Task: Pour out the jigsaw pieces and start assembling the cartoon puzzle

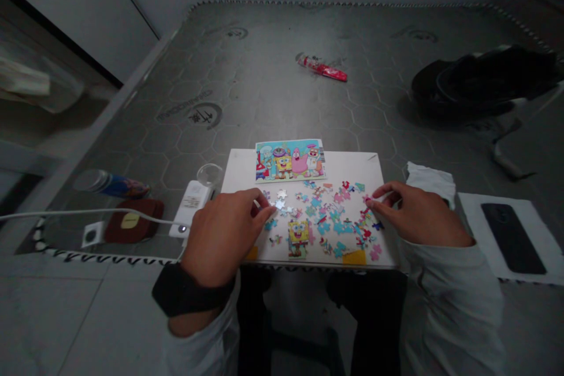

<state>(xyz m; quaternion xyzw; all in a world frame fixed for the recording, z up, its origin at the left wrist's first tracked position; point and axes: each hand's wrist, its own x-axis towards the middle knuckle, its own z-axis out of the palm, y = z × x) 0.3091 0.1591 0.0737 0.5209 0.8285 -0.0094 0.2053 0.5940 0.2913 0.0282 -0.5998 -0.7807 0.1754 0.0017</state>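
A white board (242,170) lies before me, with many loose jigsaw pieces (337,226) scattered over it. My left hand (231,220) is at the board's left side, thumb and forefinger drawn together beside a pale jigsaw piece (280,204); whether anything sits between the fingertips is hidden. On the right edge, my right hand (416,211) pinches a small reddish-pink jigsaw piece (368,200). A joined section with a yellow cartoon figure (298,237) is near the front edge. Behind the pieces lies a picture card (289,161) of several cartoon figures.
Left of the board are a white power strip (190,208) with a cable, a brown case (132,222), a can (118,185) and a clear round lid (210,174). A phone (513,238), white tissue (429,182) and black bag (480,85) are right. A red wrapper (324,68) lies farther back.
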